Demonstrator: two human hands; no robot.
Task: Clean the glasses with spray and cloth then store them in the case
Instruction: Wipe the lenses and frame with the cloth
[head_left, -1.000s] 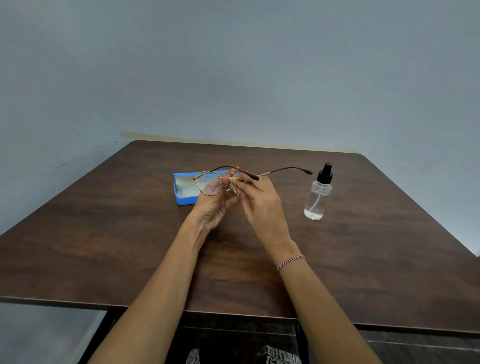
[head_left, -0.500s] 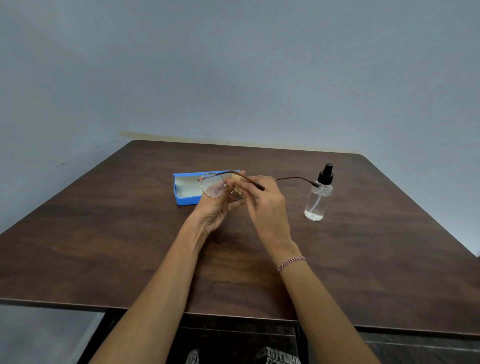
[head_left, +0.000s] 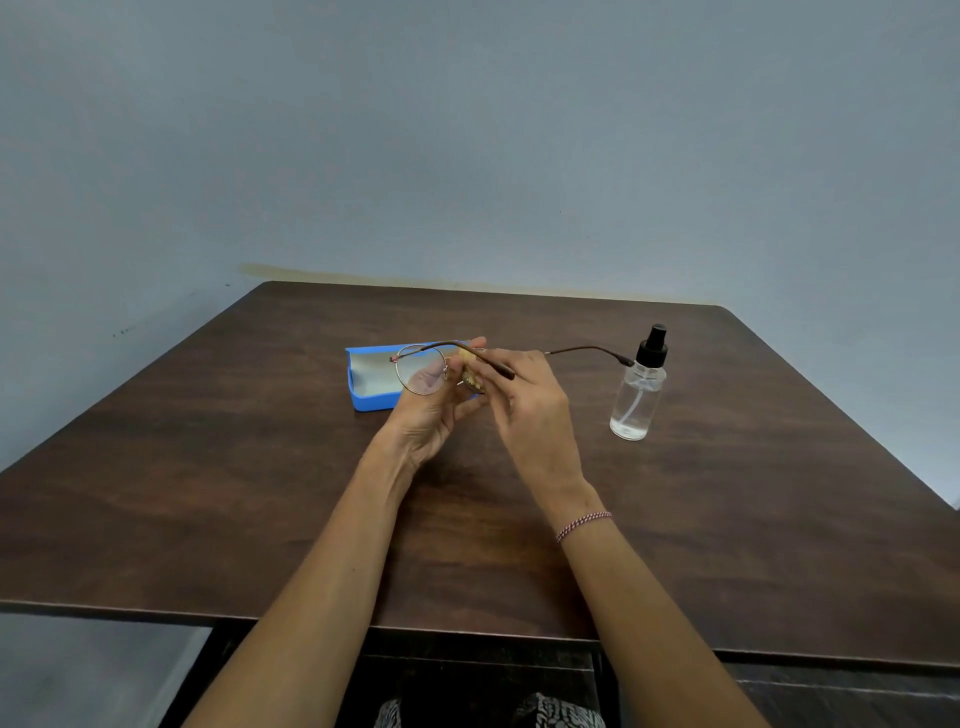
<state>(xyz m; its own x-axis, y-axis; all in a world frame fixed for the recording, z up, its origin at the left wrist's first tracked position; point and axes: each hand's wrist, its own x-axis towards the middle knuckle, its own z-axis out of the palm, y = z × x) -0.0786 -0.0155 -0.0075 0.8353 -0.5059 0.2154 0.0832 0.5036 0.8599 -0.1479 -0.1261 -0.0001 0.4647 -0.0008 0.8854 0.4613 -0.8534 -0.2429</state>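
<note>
Left hand (head_left: 431, 410) grip: grasping the glasses (head_left: 421, 370) at the frame, fingers showing through the round lens, thumb up along the top edge. Right hand (head_left: 530, 410) grip: pinching a small yellowish cloth (head_left: 472, 382) against the other lens, which is mostly hidden under cloth and fingers. The two grips meet at the bridge, and the glasses are held up off the worktop (head_left: 260, 493). Both temples are unfolded. One crosses over the right fingers; the other runs out past the right grip, and its tip lines up with the neck of the spray bottle (head_left: 636, 395). Can't tell if they touch.

The bottle stands upright, apart from the right grip on its outer side, with a little clear liquid in it. The blue case (head_left: 366, 374) lies open just behind the left grip, partly hidden by it, and nothing is visible inside. There is a bracelet (head_left: 583, 525) on the right wrist.

Progress, as a judgement: this looks like the wiping stage. The bottle is set down, so spraying is likely done, though no wetness can be made out on the lenses. Left to do: finish wiping the lenses, fold both temples, lay the glasses in the case and close it. Roughly mid-task.
</note>
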